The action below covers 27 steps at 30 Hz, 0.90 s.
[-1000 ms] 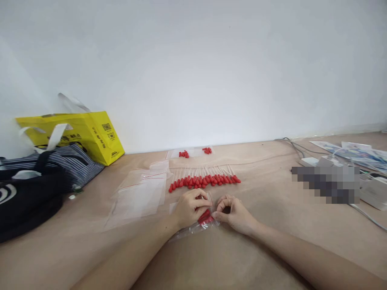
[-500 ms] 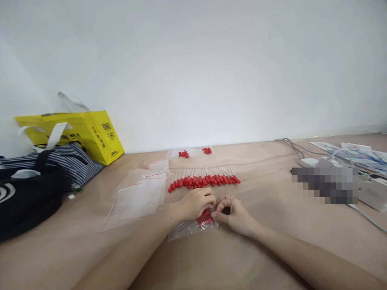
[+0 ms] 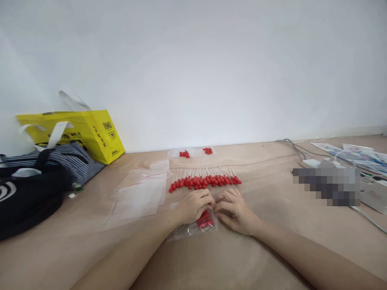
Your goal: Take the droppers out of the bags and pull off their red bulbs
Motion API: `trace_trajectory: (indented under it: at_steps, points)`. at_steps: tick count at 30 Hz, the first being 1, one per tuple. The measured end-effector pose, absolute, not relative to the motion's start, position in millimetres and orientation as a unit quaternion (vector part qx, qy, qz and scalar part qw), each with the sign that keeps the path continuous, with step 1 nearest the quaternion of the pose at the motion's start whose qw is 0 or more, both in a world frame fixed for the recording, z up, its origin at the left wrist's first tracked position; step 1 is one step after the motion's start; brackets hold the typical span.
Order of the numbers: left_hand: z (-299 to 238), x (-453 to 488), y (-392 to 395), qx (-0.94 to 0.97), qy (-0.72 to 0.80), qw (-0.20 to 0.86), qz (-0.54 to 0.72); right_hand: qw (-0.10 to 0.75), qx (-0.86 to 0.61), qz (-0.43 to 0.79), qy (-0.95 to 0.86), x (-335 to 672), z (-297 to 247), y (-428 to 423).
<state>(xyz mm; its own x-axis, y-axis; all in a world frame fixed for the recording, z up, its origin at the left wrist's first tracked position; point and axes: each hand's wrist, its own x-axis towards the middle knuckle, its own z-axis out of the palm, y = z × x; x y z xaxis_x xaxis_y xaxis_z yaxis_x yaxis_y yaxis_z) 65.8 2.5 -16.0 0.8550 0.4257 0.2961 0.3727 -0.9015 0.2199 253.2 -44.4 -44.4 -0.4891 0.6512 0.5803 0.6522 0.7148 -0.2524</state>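
Observation:
A clear zip bag (image 3: 193,230) with red-tipped sticks (image 3: 205,219) in it lies on the table in front of me. Curled over its upper edge, my left hand (image 3: 196,205) grips the bag near the red tips; its fingertips are partly hidden. My right hand (image 3: 234,211) is at the bag's right end with its fingers apart, the fingertips close to the edge; whether they touch it I cannot tell. Just beyond both hands, a row of white sticks with red bulb-shaped tips (image 3: 205,181) lies side by side, tips toward me.
Flat zip bags (image 3: 142,197) with red lines lie overlapped to the left. Farther back is a clear bag with red-tipped sticks (image 3: 184,154). A yellow bag (image 3: 102,137), a striped bag (image 3: 81,165) and a black bag (image 3: 30,201) stand left. Cables and papers (image 3: 353,155) lie right.
My right hand's fingers have come out of a pinch at the bag's right edge and spread apart. My left hand stays on the bag.

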Motion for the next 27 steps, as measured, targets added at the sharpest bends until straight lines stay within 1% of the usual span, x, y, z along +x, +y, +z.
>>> trace_trajectory:
  at_steps: [4, 7, 11, 13, 20, 24, 27]
  points:
    - [-17, 66, 2, 0.957, 0.209, 0.083, 0.182, 0.351, -0.357, -0.036, -0.865, 252, -49, -41]
    - [-16, 66, 1, 0.957, 0.207, 0.079, 0.187, 0.375, -0.328, -0.088, -0.863, 251, -50, -39]
    - [-7, 66, -2, 0.959, 0.215, 0.049, 0.176, 0.398, -0.27, -0.183, -0.858, 249, -48, -37]
    - [-3, 66, -2, 0.963, 0.201, 0.025, 0.176, 0.399, -0.242, -0.211, -0.859, 249, -48, -37]
    - [-14, 63, 6, 0.971, 0.111, -0.059, 0.205, 0.363, -0.238, -0.227, -0.872, 252, -48, -39]
    - [-21, 64, 7, 0.964, 0.08, -0.08, 0.241, 0.35, -0.238, -0.235, -0.875, 252, -48, -38]
    - [-23, 64, 8, 0.964, 0.068, -0.089, 0.241, 0.341, -0.222, -0.264, -0.875, 253, -47, -37]
